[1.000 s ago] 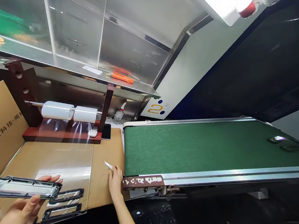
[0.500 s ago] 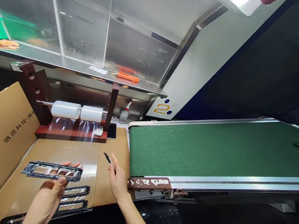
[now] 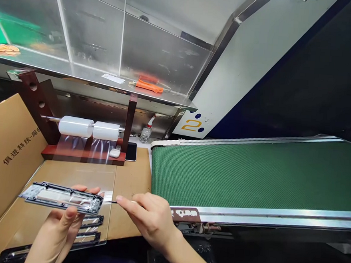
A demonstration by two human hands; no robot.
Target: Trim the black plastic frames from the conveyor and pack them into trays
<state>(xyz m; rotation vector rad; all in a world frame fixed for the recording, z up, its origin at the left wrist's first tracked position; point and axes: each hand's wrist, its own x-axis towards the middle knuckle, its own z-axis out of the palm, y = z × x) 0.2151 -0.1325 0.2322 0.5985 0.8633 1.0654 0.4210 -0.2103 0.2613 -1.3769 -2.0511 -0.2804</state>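
My left hand [image 3: 59, 225] holds a long black plastic frame [image 3: 61, 195] level above the cardboard work surface [image 3: 128, 180], fingers closed round its lower edge and far side. My right hand [image 3: 150, 216] pinches a thin metal blade [image 3: 112, 201] whose tip points left and meets the frame's right end. Two more black frames [image 3: 89, 229] lie under a clear sheet beneath my left hand.
A green conveyor belt [image 3: 250, 173] runs off to the right. A red stand with two white film rolls [image 3: 87, 128] stands at the back, with a phone [image 3: 131, 151] and a spray bottle [image 3: 146, 132] beside it. Orange pliers [image 3: 148, 86] lie on the steel shelf. A cardboard flap [image 3: 8, 152] stands at left.
My right hand has swung over from the belt's end, turning the blade from pointing up to pointing left at the frame. My left hand has moved the frame slightly towards the middle.
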